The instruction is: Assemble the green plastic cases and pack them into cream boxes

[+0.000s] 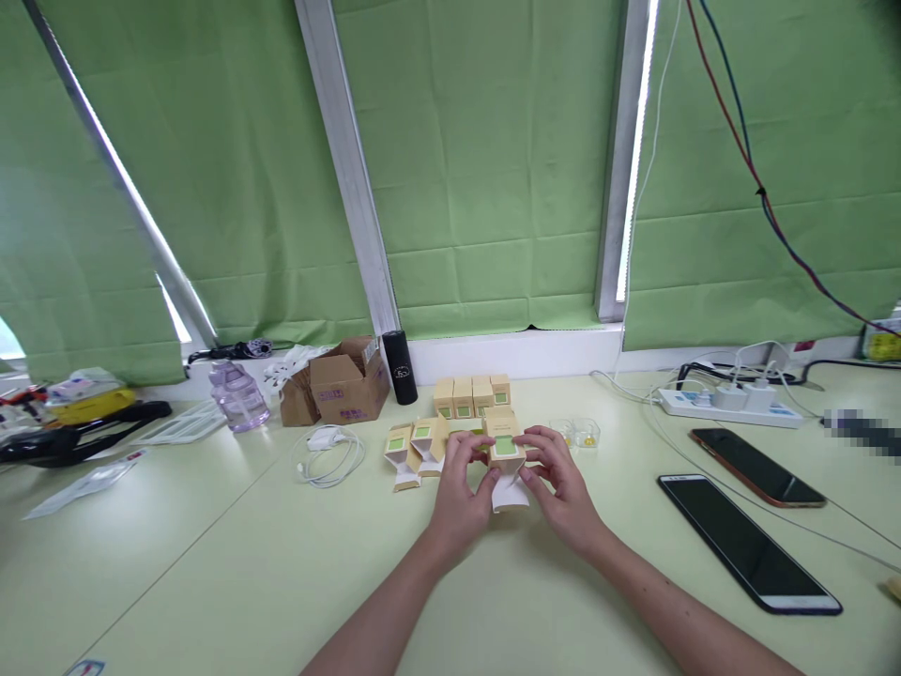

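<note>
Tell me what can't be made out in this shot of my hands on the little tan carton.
Head view:
- Small tan carton with green label: sides and open bottom flaps partly hidden by the left hand and right hand.
- Green label print: too small to read.
- Small clear plastic container: yellow contents too small to identify.
- Object at the right edge: blurred out.
- Yellow item, far right: cut off by the frame.

No legible text found, purple print on brown cardboard box too small to read, white emblem on black cylinder indistinct, green panels on small cartons unreadable
</note>
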Demonstrator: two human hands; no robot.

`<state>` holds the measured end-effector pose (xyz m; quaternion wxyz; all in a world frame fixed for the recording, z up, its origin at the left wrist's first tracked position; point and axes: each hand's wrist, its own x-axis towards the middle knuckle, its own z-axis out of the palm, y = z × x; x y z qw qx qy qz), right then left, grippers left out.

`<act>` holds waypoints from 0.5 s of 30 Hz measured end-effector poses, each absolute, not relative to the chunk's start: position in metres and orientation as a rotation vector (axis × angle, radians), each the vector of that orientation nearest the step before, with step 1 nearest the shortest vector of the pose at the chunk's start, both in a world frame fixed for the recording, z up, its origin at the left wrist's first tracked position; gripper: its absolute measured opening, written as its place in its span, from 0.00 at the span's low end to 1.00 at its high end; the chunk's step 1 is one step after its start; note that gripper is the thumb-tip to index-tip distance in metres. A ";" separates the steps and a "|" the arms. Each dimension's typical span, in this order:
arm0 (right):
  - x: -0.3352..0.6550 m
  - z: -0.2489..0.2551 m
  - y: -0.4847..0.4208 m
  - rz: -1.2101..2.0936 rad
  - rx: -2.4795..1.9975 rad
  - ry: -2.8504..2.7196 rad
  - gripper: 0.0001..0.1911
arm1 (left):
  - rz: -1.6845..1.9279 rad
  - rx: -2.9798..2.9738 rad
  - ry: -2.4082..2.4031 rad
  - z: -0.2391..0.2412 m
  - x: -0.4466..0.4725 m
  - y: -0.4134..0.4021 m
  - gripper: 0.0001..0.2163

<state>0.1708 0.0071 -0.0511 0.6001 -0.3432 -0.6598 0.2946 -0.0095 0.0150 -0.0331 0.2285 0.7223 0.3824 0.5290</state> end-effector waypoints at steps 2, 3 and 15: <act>0.171 -0.052 0.008 0.681 -0.795 -1.522 0.16 | 1.446 1.991 1.060 -0.033 -0.010 0.015 0.13; 0.170 -0.052 0.008 0.681 -0.794 -1.518 0.16 | 1.438 1.993 1.060 -0.034 -0.010 0.014 0.13; 0.173 -0.055 0.014 0.662 -0.819 -1.455 0.14 | 1.262 2.106 0.838 -0.032 -0.020 0.013 0.29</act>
